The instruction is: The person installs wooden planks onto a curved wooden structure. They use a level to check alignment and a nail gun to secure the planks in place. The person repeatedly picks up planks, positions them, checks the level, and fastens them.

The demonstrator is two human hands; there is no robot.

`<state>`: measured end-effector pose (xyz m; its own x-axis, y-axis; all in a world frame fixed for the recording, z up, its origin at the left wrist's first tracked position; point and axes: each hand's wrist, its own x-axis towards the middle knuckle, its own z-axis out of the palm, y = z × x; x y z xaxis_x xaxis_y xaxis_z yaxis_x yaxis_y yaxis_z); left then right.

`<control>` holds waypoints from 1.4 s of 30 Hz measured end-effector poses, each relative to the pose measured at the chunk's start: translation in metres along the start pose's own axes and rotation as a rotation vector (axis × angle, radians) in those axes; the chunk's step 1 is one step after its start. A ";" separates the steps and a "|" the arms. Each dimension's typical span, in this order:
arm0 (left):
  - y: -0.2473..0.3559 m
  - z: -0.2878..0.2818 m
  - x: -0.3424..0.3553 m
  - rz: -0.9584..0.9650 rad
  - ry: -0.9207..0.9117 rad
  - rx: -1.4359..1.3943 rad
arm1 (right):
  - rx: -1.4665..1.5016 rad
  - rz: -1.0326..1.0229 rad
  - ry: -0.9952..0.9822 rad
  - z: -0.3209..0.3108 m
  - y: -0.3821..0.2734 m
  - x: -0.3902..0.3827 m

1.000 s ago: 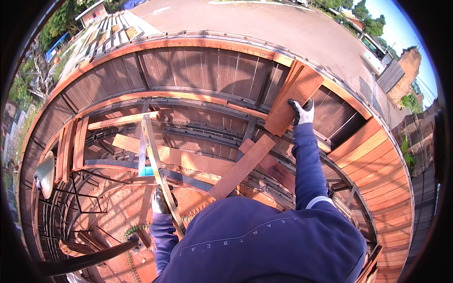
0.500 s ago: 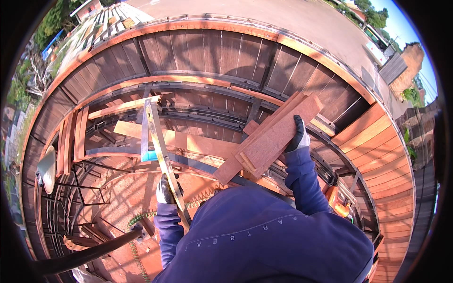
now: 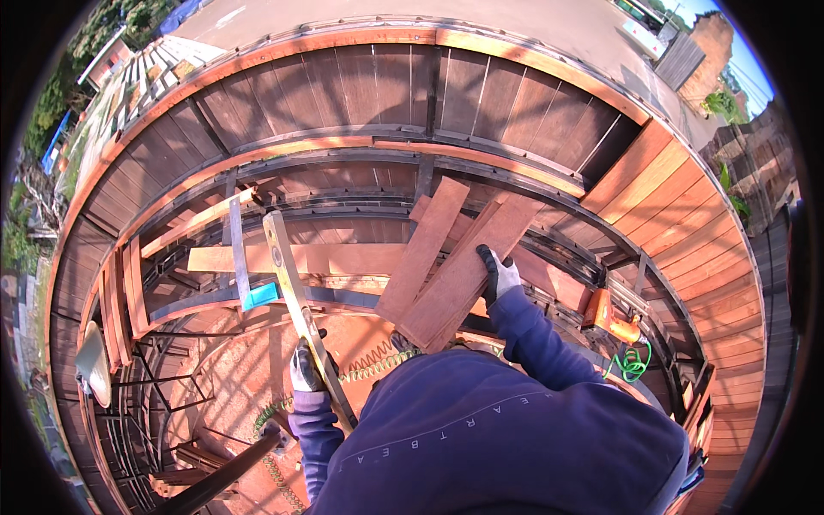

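Note:
My left hand point(image 3: 307, 367), in a grey-and-black glove, is wrapped round a long pale spirit level point(image 3: 285, 262) near the bottom centre, its far end angled up-left. My gloved right hand point(image 3: 499, 273) grips a stack of reddish boards point(image 3: 446, 305) lying diagonally over other planks at centre right. A separate board point(image 3: 425, 240) lies alongside the stack on its left. Left of the level are a metal square with a blue handle point(image 3: 260, 294) and a long horizontal plank point(image 3: 216, 258). My dark sleeves and sweatshirt cover much of the lower middle.
An orange tool point(image 3: 601, 311) with a coiled green hose point(image 3: 633, 366) sits at right. Curved timber decking point(image 3: 687, 223) and framing surround me. Short boards point(image 3: 136, 292) and a pale conical object point(image 3: 94, 365) are at left. Paving point(image 3: 343, 15) lies beyond the rim.
My right hand has brought the boards down and leftward from the outer band onto the middle planks. My left hand still holds the level. The orange tool has come fully into view.

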<state>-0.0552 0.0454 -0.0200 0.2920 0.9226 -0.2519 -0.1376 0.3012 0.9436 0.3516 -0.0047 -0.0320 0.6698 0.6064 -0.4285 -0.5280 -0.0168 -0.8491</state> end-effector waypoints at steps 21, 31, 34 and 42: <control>0.015 0.019 0.076 -0.316 -0.215 0.021 | -0.611 -0.083 0.182 0.090 0.048 0.002; 0.010 0.008 0.142 -0.278 -0.437 0.094 | -1.046 -0.157 0.039 0.077 -0.006 -0.096; 0.040 0.037 0.125 -0.309 -0.511 0.137 | -1.039 -0.188 0.078 0.080 -0.002 -0.100; 0.052 0.066 0.122 -0.329 -0.627 0.072 | -0.781 -0.354 0.093 0.056 0.035 -0.112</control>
<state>0.0356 0.1576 0.0125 0.8005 0.4676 -0.3749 0.1076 0.5034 0.8574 0.2291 -0.0288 0.0030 0.7850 0.6125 -0.0927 0.2077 -0.4012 -0.8921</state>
